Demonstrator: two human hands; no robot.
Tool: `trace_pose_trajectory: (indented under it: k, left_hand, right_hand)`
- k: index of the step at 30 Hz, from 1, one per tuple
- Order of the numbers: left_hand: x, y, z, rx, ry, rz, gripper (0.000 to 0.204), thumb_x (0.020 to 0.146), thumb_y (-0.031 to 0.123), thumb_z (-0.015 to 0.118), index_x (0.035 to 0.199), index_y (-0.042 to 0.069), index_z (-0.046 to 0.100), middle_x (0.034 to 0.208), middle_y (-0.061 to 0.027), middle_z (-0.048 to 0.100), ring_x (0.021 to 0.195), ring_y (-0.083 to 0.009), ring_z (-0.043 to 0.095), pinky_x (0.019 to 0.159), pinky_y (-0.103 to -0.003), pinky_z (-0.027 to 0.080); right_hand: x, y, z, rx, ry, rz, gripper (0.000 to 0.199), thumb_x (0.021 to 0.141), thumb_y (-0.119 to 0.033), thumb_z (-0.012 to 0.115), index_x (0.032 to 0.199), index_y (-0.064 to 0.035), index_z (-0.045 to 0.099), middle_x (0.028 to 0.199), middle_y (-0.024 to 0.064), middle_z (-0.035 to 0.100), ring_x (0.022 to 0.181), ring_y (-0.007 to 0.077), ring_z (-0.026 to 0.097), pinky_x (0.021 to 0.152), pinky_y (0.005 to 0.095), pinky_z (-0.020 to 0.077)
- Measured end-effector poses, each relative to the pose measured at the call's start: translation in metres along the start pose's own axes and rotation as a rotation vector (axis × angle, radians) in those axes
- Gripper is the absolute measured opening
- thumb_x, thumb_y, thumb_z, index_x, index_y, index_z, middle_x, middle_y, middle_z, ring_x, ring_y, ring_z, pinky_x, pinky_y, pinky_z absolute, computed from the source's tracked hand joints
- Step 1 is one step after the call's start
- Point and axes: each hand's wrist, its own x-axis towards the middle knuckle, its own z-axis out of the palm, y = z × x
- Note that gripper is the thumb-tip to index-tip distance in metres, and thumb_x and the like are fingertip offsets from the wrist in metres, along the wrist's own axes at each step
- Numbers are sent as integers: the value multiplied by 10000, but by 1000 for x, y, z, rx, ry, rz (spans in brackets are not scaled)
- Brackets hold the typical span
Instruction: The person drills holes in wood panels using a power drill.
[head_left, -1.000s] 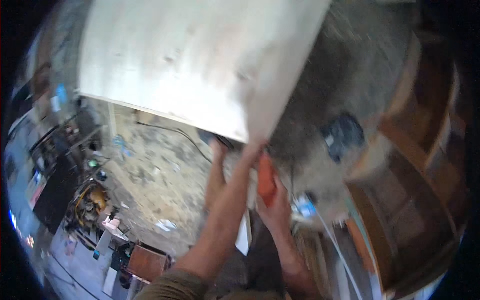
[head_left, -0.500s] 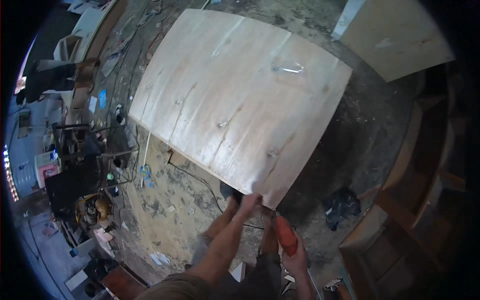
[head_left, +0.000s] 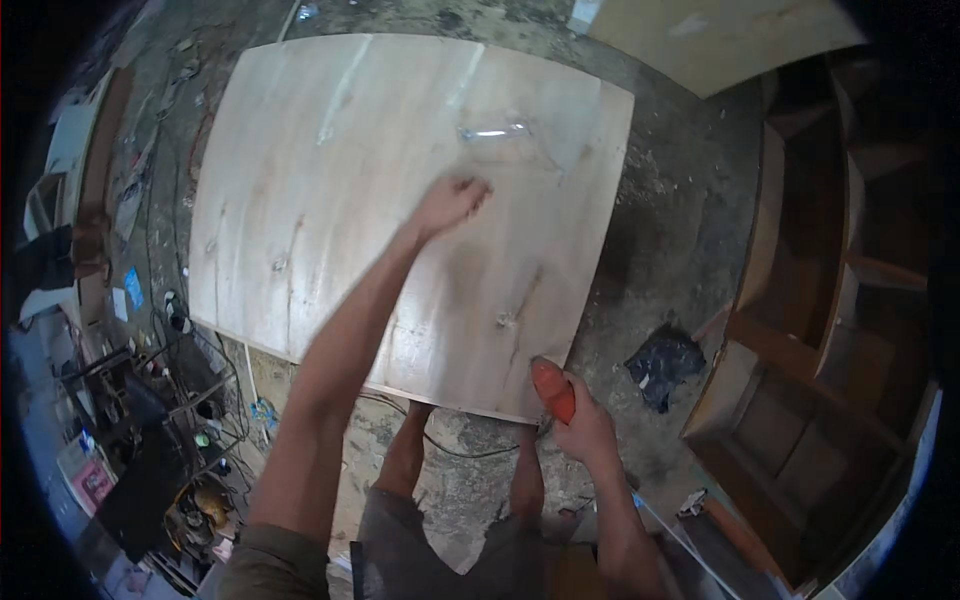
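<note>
A large pale plywood panel (head_left: 400, 270) lies in front of me, its near edge close to my legs. My left hand (head_left: 452, 205) is stretched out over the panel, fingers loosely bent and apart, with no object visible in them. Just beyond it on the panel lies a clear plastic bag (head_left: 498, 132) with a shiny streak; its contents are too small to tell. At the panel's near right corner, my right hand (head_left: 588, 425) is wrapped around a red handheld tool (head_left: 553, 390). The tool's working tip is hidden from this angle.
Brown wooden shelf units (head_left: 785, 290) stand on the right. Between them and the panel lies a black plastic bag (head_left: 665, 368). Another wood sheet (head_left: 700, 40) is at the far right. Dark metal frames (head_left: 150, 400) and cables clutter the left floor.
My left hand has left the panel's near edge and reached forward over its surface. The red tool in my right hand has risen to the near right corner. The view has turned.
</note>
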Motion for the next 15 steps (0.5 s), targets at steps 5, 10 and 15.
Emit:
trace_pose_trajectory:
  k: [5,10,15]
  left_hand:
    - [151,74,26,793,-91,451,349,898,315,523,894,-7,656,832,-218,652,808,-396,624,744,-448,484]
    - [224,85,73,1417,-332,419,359,929,297,449,973,22,676,1030,-203,657,1005,-368,613,899,-453,480]
    - [213,49,74,1625,-478,128,397,916,331,472,911,6,699,994,-178,676,969,-325,636,882,-416,489]
  right_hand:
    - [9,-2,-17,50,-18,133,602,732,-122,624,1304,-164,445,1043,247,630,1004,447,585,844,493,471]
    - [19,23,-31,77,-66,180,591,717,-113,638,1278,-157,457,1022,236,638,992,438,591,828,492,477]
    - [14,58,-23,255,-49,198,625,704,-108,646,1292,-151,438,1044,225,636,1006,418,596,850,477,479]
